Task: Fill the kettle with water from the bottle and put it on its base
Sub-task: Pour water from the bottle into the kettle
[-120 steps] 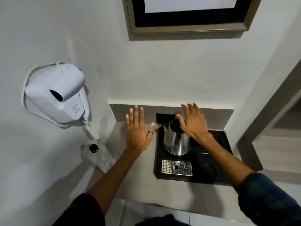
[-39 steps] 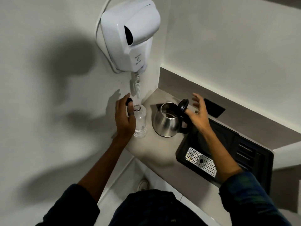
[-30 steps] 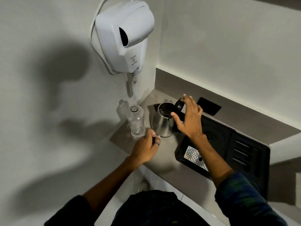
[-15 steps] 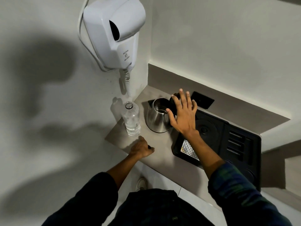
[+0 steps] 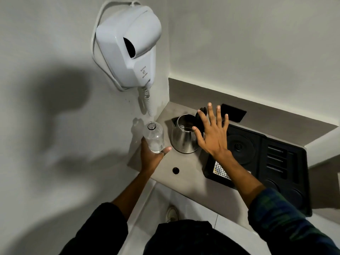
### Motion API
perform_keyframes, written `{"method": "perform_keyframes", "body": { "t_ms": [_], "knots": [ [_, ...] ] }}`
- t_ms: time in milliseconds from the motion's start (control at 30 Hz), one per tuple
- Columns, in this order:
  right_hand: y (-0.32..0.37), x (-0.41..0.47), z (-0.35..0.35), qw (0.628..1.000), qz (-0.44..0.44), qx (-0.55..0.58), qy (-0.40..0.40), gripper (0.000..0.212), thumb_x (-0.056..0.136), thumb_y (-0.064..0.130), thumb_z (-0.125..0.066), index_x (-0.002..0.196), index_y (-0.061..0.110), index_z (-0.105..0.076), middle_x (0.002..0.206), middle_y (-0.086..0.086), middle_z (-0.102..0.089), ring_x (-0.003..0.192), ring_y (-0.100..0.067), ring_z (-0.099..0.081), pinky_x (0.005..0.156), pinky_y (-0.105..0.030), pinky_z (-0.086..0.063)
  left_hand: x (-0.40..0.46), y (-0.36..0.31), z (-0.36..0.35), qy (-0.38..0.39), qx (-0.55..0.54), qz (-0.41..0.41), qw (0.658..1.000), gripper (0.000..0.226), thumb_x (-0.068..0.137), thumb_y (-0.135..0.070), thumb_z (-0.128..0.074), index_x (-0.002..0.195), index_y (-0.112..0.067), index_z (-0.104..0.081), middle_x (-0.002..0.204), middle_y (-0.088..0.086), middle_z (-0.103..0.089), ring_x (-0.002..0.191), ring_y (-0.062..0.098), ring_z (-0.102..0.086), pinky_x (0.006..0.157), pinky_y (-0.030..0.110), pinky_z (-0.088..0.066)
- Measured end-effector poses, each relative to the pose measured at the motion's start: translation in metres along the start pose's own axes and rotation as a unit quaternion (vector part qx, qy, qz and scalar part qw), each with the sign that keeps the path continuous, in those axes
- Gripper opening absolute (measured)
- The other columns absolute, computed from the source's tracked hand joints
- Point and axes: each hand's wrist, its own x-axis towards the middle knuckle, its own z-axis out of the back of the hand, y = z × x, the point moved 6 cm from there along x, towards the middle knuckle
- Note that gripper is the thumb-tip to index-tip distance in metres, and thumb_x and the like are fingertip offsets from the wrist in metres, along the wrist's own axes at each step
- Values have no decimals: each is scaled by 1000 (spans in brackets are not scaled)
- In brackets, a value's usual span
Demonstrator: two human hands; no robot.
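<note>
The steel kettle (image 5: pixel 183 136) stands on the grey counter (image 5: pixel 185 177) with its black lid flipped up, left of the black tray (image 5: pixel 287 162). Its round base (image 5: pixel 239 146) sits in the tray, bare. A clear, uncapped water bottle (image 5: pixel 154 137) stands upright left of the kettle, and my left hand (image 5: pixel 150 157) is wrapped around its lower part. The bottle's black cap (image 5: pixel 175 170) lies on the counter in front. My right hand (image 5: pixel 211 135) is spread flat with fingers apart, hovering at the kettle's right side over its handle, which it hides.
A white wall-mounted hair dryer (image 5: pixel 128 46) with a coiled cord hangs just above the bottle. A black socket plate (image 5: pixel 233 113) is on the back wall. The tray has a perforated metal drip grate (image 5: pixel 220 170) near its front. The counter edge drops to a tiled floor below.
My left hand set the cap down on the counter and has moved up and closed around the bottle. My right hand stays spread by the kettle's open lid.
</note>
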Motion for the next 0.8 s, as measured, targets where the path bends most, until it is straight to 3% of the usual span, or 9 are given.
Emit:
{"method": "perform_keyframes", "body": {
  "t_ms": [67, 167, 267, 367, 433, 567, 700, 800],
  "knots": [
    [-1, -1, 0, 1000, -3, 3, 8, 70, 103, 62, -39, 166, 34, -25, 179, -6, -8, 165, -35, 2, 125, -72, -8, 8, -6, -5, -3, -7, 39, 999, 115, 58, -38, -101, 151, -13, -39, 151, 10, -55, 143, 26, -50, 115, 27, -35],
    [-2, -1, 2, 1000, -5, 0, 19, 70, 103, 62, -39, 166, 35, -23, 179, -5, -7, 165, -34, 3, 126, -72, -8, 18, -19, -6, -19, 39, 29, 999, 94, 61, -38, -99, 138, -14, -49, 135, 9, -66, 129, 29, -62, 100, 23, -42],
    [-2, -2, 6, 1000, -2, -2, 22, 69, 103, 60, -42, 166, 34, -26, 179, -5, -8, 165, -33, 3, 126, -71, -9, 28, -36, -6, -2, 111, -2, 994, 81, 62, -39, -95, 127, -16, -52, 120, 8, -71, 114, 33, -68, 96, 36, -54],
    [-2, -2, 9, 1000, 4, -4, 26, 68, 104, 60, -43, 165, 33, -28, 179, -5, -8, 165, -33, 2, 126, -71, -10, 42, -60, -9, 39, 201, -35, 978, 90, 60, -45, -94, 132, -14, -50, 126, 11, -69, 117, 36, -66, 98, 41, -54],
    [-2, -2, 10, 1000, 3, -1, 29, 68, 104, 60, -41, 165, 34, -27, 179, -5, -8, 165, -34, 1, 126, -71, -10, 49, -75, -11, 80, 272, -57, 957, 95, 56, -51, -93, 133, -15, -50, 128, 11, -69, 117, 36, -67, 96, 42, -55],
    [-1, -3, 10, 999, -3, 9, 36, 68, 104, 61, -40, 165, 34, -25, 179, -5, -8, 165, -35, 0, 127, -70, -11, 52, -94, -19, 164, 421, -91, 887, 94, 49, -57, -92, 124, -13, -57, 117, 10, -72, 104, 32, -71, 75, 32, -50],
    [-2, -3, 11, 999, -1, 14, 41, 69, 104, 60, -42, 166, 35, -23, 179, -4, -8, 165, -34, 0, 127, -70, -10, 46, -102, -18, 215, 503, -56, 835, 92, 46, -53, -95, 121, -12, -62, 112, 8, -72, 94, 27, -69, 69, 29, -48],
    [-4, -3, 10, 999, -1, 11, 45, 69, 104, 62, -40, 166, 36, -22, 179, -4, -8, 165, -34, 1, 127, -70, -10, 40, -111, -13, 235, 526, -18, 817, 83, 41, -46, -96, 111, -12, -68, 93, 4, -70, 74, 21, -65, 52, 23, -44]
  ]
}}
